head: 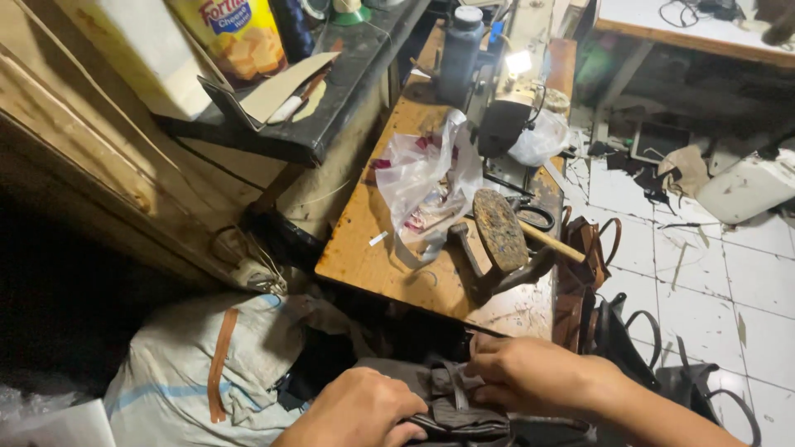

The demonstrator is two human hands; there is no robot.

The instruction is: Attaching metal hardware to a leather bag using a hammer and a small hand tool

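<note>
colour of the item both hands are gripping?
Dark grey bag, seen in the head view.

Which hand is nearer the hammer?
Right. The right hand is just below the hammer at the table's front edge; the left hand is lower and further left, on the grey bag.

The wooden worktable [364,248] carries a plastic bag [422,178], hammer [530,236] and scissors [534,217].

Both hands, left [364,410] and right [526,372], grip a dark grey bag [451,401]; wooden table [373,257] just beyond.
</note>
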